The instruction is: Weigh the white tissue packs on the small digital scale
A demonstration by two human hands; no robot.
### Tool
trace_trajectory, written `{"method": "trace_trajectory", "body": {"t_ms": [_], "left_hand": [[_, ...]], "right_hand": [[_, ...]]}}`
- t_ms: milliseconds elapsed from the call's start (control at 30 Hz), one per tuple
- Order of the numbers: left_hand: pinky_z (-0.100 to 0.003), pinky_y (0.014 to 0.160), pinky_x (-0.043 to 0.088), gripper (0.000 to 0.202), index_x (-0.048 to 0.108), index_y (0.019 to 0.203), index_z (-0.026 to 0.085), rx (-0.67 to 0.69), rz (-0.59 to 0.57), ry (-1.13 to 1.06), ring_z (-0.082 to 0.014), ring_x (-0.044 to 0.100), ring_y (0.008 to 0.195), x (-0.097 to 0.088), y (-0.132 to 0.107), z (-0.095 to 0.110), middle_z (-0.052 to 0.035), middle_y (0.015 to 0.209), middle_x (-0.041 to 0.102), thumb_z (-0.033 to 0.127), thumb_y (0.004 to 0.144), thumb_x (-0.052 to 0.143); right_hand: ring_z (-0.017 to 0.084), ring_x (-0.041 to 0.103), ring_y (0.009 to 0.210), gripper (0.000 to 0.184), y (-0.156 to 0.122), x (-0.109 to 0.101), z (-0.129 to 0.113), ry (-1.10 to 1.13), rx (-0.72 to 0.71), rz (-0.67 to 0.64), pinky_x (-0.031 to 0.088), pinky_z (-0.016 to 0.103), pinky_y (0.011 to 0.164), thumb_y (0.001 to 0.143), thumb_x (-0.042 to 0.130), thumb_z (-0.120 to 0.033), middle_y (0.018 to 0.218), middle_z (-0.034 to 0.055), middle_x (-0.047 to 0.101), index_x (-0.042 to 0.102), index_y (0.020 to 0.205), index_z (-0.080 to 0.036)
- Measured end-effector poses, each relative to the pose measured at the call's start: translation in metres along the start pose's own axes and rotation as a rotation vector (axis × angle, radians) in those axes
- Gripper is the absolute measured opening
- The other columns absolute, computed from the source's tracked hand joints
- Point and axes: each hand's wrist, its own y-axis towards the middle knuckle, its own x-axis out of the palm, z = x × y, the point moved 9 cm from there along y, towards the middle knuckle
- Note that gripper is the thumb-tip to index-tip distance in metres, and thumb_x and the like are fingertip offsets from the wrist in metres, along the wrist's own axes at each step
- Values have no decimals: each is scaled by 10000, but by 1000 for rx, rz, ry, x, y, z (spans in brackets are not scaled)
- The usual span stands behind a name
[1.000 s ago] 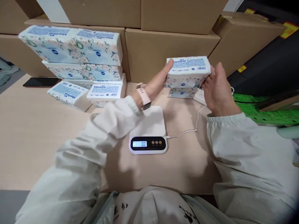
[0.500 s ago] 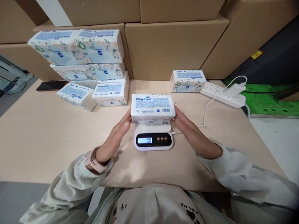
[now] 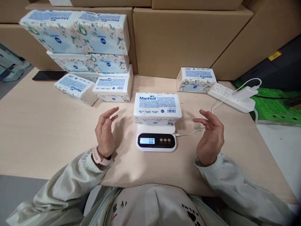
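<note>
Desk (image 3: 47, 131): tissue pack (image 3: 157, 105) on scale (image 3: 156, 142); L hand (image 3: 105, 131), R hand (image 3: 210, 136) splayed alongside.

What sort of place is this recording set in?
Probably a warehouse packing table: cardboard boxes stacked behind, identical tissue packs piled at the left, and one pack sitting on a digital scale.

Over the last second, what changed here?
The tissue pack was carried from above the far-right pack down onto the scale. The left hand and right hand then released it and drew apart, open. Stacked packs, power strip and the 0.0 reading are unchanged.
</note>
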Motion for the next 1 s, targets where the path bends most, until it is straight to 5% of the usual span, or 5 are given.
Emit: {"method": "trace_trajectory", "body": {"t_ms": [200, 433, 1000], "left_hand": [[-408, 1047, 580, 309, 753, 1129, 221, -26, 4, 2, -279, 686, 1296, 1, 0, 0, -90, 1273, 748, 456, 1021, 583], [-359, 952, 604, 298, 754, 1036, 197, -44, 9, -31, -249, 736, 1167, 1, 0, -4, -97, 1154, 788, 447, 1012, 592], [-322, 884, 618, 262, 741, 997, 174, -79, 1, -61, -227, 754, 1093, 2, 0, -8, -107, 1089, 786, 397, 997, 603]], "right_hand": [[386, 721, 1197, 464, -1, -1, -1, -50, 8, 19, 532, 662, 1048, 1086, 355, -522, 1397, 108, 691, 648, 1411, -367], [266, 717, 918, 471, -2, -2, 1, 74, -6, 54, 521, 616, 1033, 1098, 341, -490, 1328, 54, 724, 710, 1356, -355], [257, 681, 734, 459, -4, -3, -1, -56, 65, 60, 540, 635, 981, 1077, 311, -460, 1280, 95, 756, 706, 1271, -330]]}}
